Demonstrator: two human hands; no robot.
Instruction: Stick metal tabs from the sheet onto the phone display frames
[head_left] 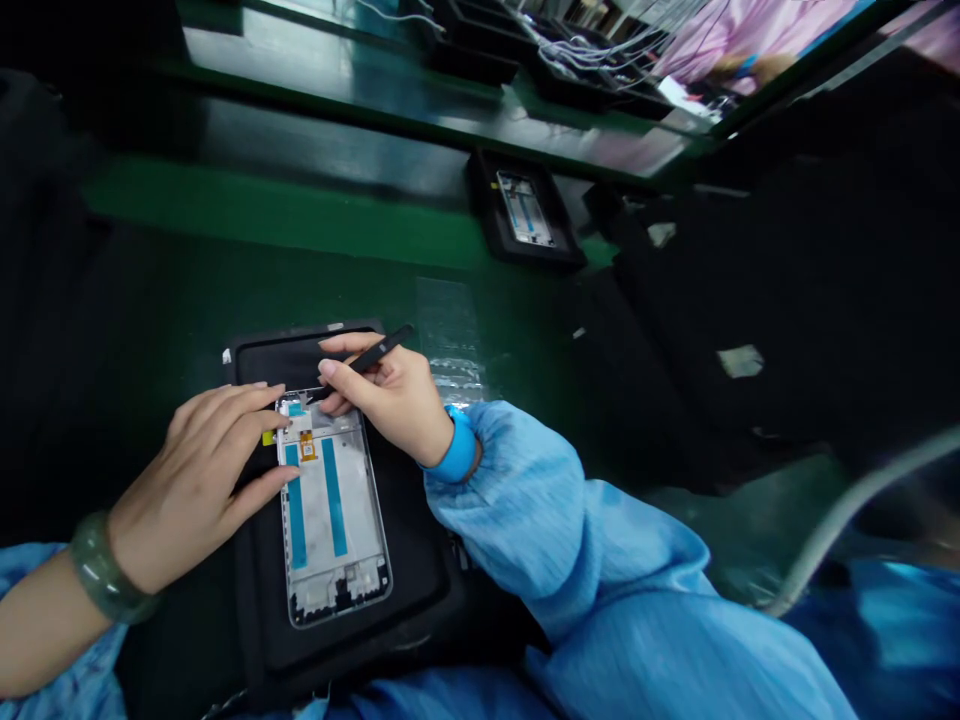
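A phone frame [315, 520] with two long blue strips and a small orange flex cable [308, 447] lies in a black tray [420, 580]. In my right hand [405, 400] is a pair of black tweezers [381, 350], gripped like a pen, its tips pointing down at the frame's upper end. My left hand [210, 450] rests along the frame's left edge, fingers stretched out and touching the frame near its top. A yellow tab [268, 438] sticks out beside those fingers. The exact contact of the tweezer tips is too small to make out.
Further back, another phone frame [526, 210] sits in a small black box [491, 225]. Clear plastic film [450, 330] lies on the green mat [360, 285]. Stacked black trays [697, 330] stand at right. Behind the rail are white cables [577, 50] and a person's pink sleeve [720, 45].
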